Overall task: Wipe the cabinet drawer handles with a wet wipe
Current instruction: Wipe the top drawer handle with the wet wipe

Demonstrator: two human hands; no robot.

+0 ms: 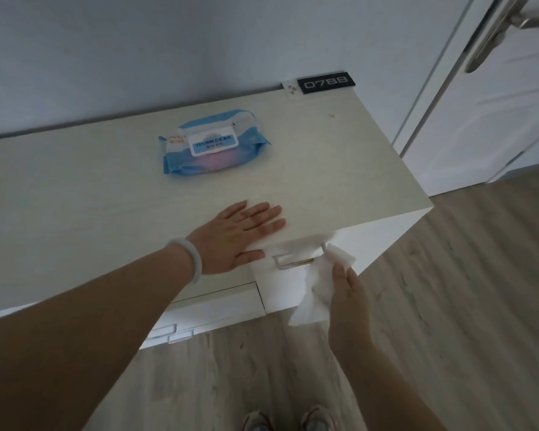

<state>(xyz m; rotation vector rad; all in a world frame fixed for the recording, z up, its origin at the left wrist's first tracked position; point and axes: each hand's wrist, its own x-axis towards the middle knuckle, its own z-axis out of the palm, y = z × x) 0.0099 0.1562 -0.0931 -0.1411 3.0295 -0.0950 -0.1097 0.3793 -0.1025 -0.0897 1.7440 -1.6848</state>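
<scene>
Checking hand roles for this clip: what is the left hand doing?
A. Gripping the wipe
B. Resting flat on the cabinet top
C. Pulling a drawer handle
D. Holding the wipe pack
B: the left hand lies flat, fingers straight, on the cabinet top, while the right hand holds the wipe.

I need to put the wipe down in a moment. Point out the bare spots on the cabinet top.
Bare top lies between the wipes pack and the right edge, up to the number plate. More lies left of the pack, above the left forearm. The front edge is crowded: the left hand rests flat there, and the right hand holds the wipe at the drawer handle.
</scene>
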